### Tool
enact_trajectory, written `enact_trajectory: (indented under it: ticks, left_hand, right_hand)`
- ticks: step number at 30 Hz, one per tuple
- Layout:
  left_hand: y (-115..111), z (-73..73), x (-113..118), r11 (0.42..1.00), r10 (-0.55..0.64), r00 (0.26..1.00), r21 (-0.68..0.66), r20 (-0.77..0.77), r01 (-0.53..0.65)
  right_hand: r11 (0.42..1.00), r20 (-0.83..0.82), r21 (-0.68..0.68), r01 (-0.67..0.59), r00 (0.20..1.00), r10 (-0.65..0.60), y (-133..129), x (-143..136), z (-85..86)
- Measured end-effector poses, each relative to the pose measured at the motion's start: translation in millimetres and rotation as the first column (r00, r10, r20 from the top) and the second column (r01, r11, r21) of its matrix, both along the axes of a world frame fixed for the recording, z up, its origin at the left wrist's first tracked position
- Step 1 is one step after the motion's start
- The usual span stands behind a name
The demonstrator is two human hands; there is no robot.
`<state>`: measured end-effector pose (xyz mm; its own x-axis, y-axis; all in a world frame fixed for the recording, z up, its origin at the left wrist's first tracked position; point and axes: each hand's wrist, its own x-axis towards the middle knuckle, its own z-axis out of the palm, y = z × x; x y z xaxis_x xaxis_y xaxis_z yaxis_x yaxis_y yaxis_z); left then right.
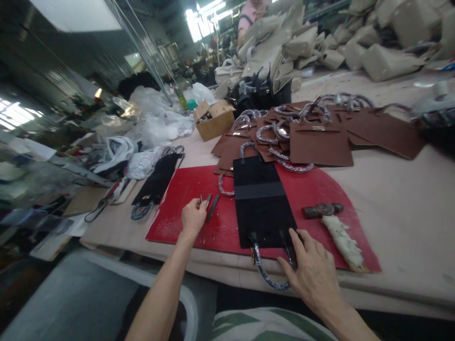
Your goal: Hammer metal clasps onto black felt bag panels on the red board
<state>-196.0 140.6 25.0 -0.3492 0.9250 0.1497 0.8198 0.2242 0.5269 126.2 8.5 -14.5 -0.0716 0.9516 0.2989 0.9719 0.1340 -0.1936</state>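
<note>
A black bag panel (265, 208) lies flat on a red board, with plastic-wrapped handles at its far and near ends. My right hand (311, 265) is at its near right corner, thumb and fingers around the base of the near handle (266, 279). To the left, my left hand (194, 218) is closed in a pinch on a thin metal tool (208, 198), just above the board. Beside those fingertips lies a dark flat metal strip (213, 207). A hammer (323, 210) with a wrapped, ragged pale handle rests right of the panel.
The red board (188, 184) covers the table's near edge. Brown bag panels (320, 144) with wrapped handles are heaped behind it. A cardboard box (215, 124) stands behind the board, another black panel (158, 177) lies left, and beige bags (387, 59) pile up beyond, near a person (248, 21).
</note>
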Motion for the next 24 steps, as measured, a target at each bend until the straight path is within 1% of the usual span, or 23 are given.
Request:
enact_trajectory:
  ticks: [2, 4, 6, 9, 11, 12, 13, 15, 17, 18, 19, 20, 21, 22, 23, 24]
  left_hand:
    - [12, 1.5, -6, 0.995, -0.061, 0.993, -0.09, -0.097, 0.052]
    - [21, 0.0, -3, 0.984, -0.105, 0.976, -0.165, -0.189, 0.073]
    - [24, -3.2, 3, 0.975, -0.136, 0.945, -0.209, -0.296, 0.075]
    - [19, -8.1, 10, 0.972, -0.192, 0.882, -0.209, -0.43, 0.11]
    - [14, -10.3, 13, 0.973, -0.22, 0.855, -0.171, -0.47, 0.157]
    - [12, -11.1, 15, 0.972, -0.231, 0.857, -0.145, -0.461, 0.184]
    - [12, -11.8, 18, 0.97, -0.241, 0.872, -0.116, -0.426, 0.212]
    - [17, -12.4, 26, 0.962, -0.272, 0.923, -0.079, -0.274, 0.26]
    - [28, -11.8, 39, 0.958, -0.277, 0.96, -0.085, -0.035, 0.273]
    - [34, -10.8, 45, 0.961, -0.248, 0.962, -0.1, 0.113, 0.259]
    - [41, -9.1, 50, 0.964, -0.192, 0.941, -0.124, 0.277, 0.233]
    - [47, -6.9, 54, 0.966, -0.116, 0.885, -0.157, 0.452, 0.207]
    - [51, -4.2, 56, 0.961, -0.022, 0.789, -0.204, 0.613, 0.186]
    - [53, -1.0, 58, 0.95, 0.075, 0.679, -0.259, 0.73, 0.173]
    - [53, 2.2, 60, 0.941, 0.133, 0.589, -0.288, 0.797, 0.178]
    - [51, 5.1, 63, 0.93, 0.159, 0.53, -0.307, 0.833, 0.203]
  right_hand:
    - [0.999, 0.03, 0.015, 0.037, 0.999, -0.037, -6, -1, 0.1]
    - [0.998, 0.063, 0.021, 0.066, 0.996, -0.068, -10, -2, 1.2]
    - [0.995, 0.101, 0.001, 0.104, 0.99, -0.103, -12, -5, 4.3]
    - [0.984, 0.128, -0.079, 0.161, 0.98, -0.15, -16, -11, 11.4]
    - [0.965, 0.117, -0.168, 0.201, 0.976, -0.183, -18, -18, 14.5]
    - [0.949, 0.099, -0.22, 0.226, 0.973, -0.208, -18, -22, 14.8]
    - [0.929, 0.07, -0.268, 0.254, 0.967, -0.244, -18, -26, 14.4]
    - [0.899, -0.042, -0.331, 0.289, 0.947, -0.319, -17, -32, 13.4]
    - [0.894, -0.244, -0.36, 0.268, 0.897, -0.367, -15, -34, 16.2]
    - [0.896, -0.37, -0.382, 0.227, 0.851, -0.373, -14, -33, 20.6]
    - [0.897, -0.499, -0.41, 0.164, 0.783, -0.372, -13, -31, 27.0]
    - [0.892, -0.616, -0.444, 0.086, 0.693, -0.374, -14, -28, 35.4]
    - [0.878, -0.708, -0.479, 0.004, 0.59, -0.389, -16, -24, 45.2]
    - [0.859, -0.769, -0.507, -0.073, 0.487, -0.413, -19, -20, 55.8]
    - [0.841, -0.806, -0.524, -0.134, 0.398, -0.438, -25, -16, 66.4]
    - [0.83, -0.825, -0.531, -0.172, 0.33, -0.459, -33, -12, 76.3]
